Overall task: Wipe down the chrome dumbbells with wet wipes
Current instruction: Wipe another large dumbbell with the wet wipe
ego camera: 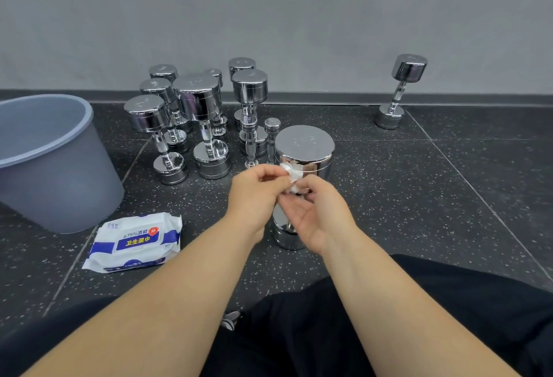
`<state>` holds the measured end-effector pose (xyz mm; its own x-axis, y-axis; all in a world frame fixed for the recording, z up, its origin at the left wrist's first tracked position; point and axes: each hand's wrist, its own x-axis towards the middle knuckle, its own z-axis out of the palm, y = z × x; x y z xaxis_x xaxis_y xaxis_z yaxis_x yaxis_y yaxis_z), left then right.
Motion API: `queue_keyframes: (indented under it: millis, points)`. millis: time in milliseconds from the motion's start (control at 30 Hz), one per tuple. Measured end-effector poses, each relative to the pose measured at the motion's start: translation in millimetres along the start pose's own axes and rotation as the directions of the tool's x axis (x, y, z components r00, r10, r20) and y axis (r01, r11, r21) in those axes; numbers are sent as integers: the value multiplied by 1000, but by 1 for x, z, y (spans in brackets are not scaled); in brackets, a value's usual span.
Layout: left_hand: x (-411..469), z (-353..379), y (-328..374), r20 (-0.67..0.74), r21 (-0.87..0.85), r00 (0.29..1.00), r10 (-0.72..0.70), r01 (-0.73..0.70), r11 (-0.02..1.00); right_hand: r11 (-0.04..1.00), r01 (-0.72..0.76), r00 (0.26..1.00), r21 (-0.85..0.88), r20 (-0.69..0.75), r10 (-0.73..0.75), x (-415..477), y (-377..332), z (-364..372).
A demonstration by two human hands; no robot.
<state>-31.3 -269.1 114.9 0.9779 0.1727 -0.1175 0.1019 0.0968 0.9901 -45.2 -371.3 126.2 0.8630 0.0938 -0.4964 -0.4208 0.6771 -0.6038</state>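
Both pinching: our left hand [254, 194] and right hand [317, 212] grip one wet wipe [291, 173] before the big dumbbell [305, 143]. Near-left wipes pack [134, 242] reads "75%酒精", "卫生湿巾".

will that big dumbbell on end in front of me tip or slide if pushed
Probably heavy: the big dumbbell looks solid chrome, with the widest heads here. Standing on end, a high push might tip it, and its round heads could roll. The polished chrome likely feels slippery.
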Motion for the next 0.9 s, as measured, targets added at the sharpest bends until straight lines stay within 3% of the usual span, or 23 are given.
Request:
queue_keyframes:
  millis: [167,267,333,467,667,767,900]
  points:
    - [-1,-9,9,72,-72,997,17,-12,997,986,169,977,11,-134,-166,0,-1,2]
    - [0,-12,13,79,-160,997,-3,15,987,920,386,886,-67,-252,-390,2,-3,4]
    - [2,-10,10,14,-164,1000,-17,19,986,871,439,827,-221,-278,-488,3,-2,3]
    - [7,-11,-2,-72,-85,996,-61,55,995,885,355,840,-300,-312,-443,6,10,-10]
    - [7,-8,-8,-11,-118,996,-85,84,989,853,442,778,-276,-355,-518,10,-5,-11]
    - [7,-9,-11,-21,-69,997,-78,76,995,905,360,832,-226,-361,-422,14,-8,-22]
    - [10,-6,-14,-41,-31,996,-74,72,997,909,399,863,-118,-288,-416,12,-4,-9]
